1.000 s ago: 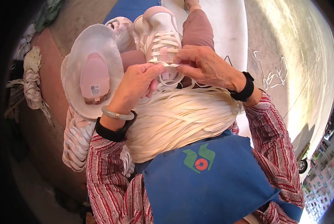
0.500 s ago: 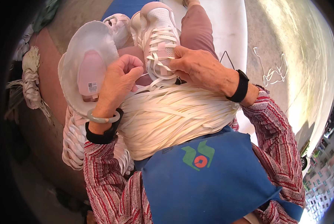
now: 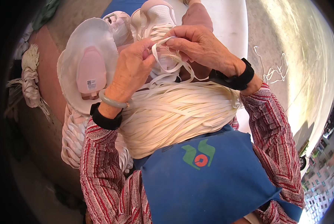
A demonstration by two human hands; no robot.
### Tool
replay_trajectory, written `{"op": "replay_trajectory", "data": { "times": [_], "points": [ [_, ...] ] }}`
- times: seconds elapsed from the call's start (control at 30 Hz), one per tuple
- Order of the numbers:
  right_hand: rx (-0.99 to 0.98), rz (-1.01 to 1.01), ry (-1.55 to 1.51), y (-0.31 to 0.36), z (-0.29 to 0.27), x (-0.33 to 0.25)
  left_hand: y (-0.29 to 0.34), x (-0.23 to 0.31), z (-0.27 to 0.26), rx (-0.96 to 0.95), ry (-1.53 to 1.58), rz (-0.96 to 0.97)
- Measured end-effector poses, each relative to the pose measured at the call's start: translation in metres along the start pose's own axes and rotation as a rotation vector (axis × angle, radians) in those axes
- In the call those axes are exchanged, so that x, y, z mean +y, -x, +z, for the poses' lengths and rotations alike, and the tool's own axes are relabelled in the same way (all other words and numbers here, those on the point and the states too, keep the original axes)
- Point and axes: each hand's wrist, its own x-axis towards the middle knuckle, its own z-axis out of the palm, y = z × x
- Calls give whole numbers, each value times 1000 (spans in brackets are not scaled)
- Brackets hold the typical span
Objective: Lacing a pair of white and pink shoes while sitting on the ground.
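A white and pink sneaker [image 3: 157,15] stands in front of me, its laces threaded part of the way along the tongue. Over it, my right hand [image 3: 202,43] pinches a flat white shoelace [image 3: 156,56] between thumb and fingers. My left hand [image 3: 135,61] is closed with its fingertips on the same lace, left of the right hand. A loop of lace hangs between the hands, and more lace curls down the shoe's front. Across my lap, just below the shoe, lies a thick bundle of cream laces [image 3: 174,115]. The hands cover part of the shoe's lacing.
Left of the shoe sits a white bowl-like tray [image 3: 68,59] with a pink insole-shaped piece [image 3: 91,71] in it. Another sneaker [image 3: 118,26] is behind. Braided lace bundles [image 3: 75,138] lie at lower left. Loose white lace [image 3: 277,72] rests on the floor at right. A blue apron [image 3: 208,179] covers my lap.
Both hands have risen and come closer together over the sneaker. A lace loop is now drawn up between them, where before the right hand was at the shoe's side.
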Motion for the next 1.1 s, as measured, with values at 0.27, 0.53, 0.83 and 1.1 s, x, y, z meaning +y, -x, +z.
{"op": "replay_trajectory", "data": {
  "times": [0.27,0.53,0.83,1.1],
  "points": [
    [104,-139,143,-11,0,-3,-21,27,-31,-109,157,-168],
    [93,-22,211,20,-5,2,-29,32,-28,-208,342,-137],
    [20,-21,174,8,-3,8,-21,15,-45,-217,139,-277],
    [250,-109,236,2,-9,10,-22,18,-37,-134,154,-160]
  ]
}}
